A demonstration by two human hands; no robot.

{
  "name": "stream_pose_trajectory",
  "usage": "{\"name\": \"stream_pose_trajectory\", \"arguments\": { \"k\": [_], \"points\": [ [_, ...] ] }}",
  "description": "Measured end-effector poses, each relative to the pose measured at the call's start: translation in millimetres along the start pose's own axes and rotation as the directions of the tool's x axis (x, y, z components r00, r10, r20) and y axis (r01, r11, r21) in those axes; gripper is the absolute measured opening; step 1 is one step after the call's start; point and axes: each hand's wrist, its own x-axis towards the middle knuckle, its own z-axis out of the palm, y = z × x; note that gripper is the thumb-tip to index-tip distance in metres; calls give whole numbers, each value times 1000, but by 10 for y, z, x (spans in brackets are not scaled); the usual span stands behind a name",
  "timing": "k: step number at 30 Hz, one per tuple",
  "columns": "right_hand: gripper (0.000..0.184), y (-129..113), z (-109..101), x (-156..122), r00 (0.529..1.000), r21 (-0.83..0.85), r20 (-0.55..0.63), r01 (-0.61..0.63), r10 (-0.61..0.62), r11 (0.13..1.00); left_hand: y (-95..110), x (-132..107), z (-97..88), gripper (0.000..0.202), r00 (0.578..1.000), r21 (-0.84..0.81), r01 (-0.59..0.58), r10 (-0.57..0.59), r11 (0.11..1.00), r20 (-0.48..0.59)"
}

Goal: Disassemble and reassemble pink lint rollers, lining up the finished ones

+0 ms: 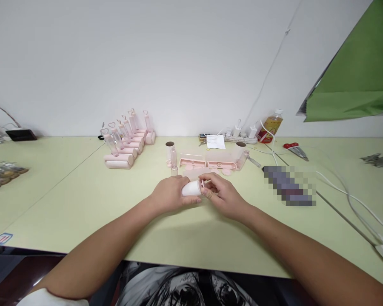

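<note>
My left hand (167,193) is wrapped round a white sticky-paper roll (190,188), lying on its side above the table. At the roll's right end, the fingers of my right hand (225,196) pinch a small pink end cap (202,184), partly hidden by the fingertips. Just beyond my hands lie two open pink casing halves (221,165) and several pink discs (226,172). A clear handle (174,162) stands behind my left hand. Two more rolls, one on the left (170,149) and one on the right (241,149), stand upright with brown cores showing.
Several pink lint rollers (118,159) with clear handles stand in a row at the left. Along the wall are a power strip (234,139), white paper (215,141) and a bottle (270,126). Rightward lie a red-handled tool (295,149), a blurred-out object (289,187) and white cables (347,191).
</note>
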Motion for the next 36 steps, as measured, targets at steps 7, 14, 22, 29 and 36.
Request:
{"name": "stream_pose_trajectory", "arguments": {
  "k": [7, 14, 22, 29, 36],
  "points": [
    [56, -7, -3, -8, 999, 21, 15, -48, 48, 999, 35, -3, -22, 67, 1000, 9, 15, -14, 1000, -15],
    [60, -18, -20, 5, 994, -21, 17, -110, 110, 994, 84, -30, -28, 65, 1000, -42, -5, 5, 999, 9],
    [42, -57, -44, 2, 986, -125, 89, -131, 143, 983, 114, -49, -5, 63, 997, -30, -51, 52, 998, 57],
    [33, -79, -35, -11, 982, -164, 154, -80, 105, 983, 102, -50, 13, 59, 995, -76, -64, 70, 995, 77],
    [34, -91, -38, -7, 983, -217, 155, -66, 101, 974, 128, -56, -3, 59, 995, -63, -56, 60, 996, 74]
  ]
}}
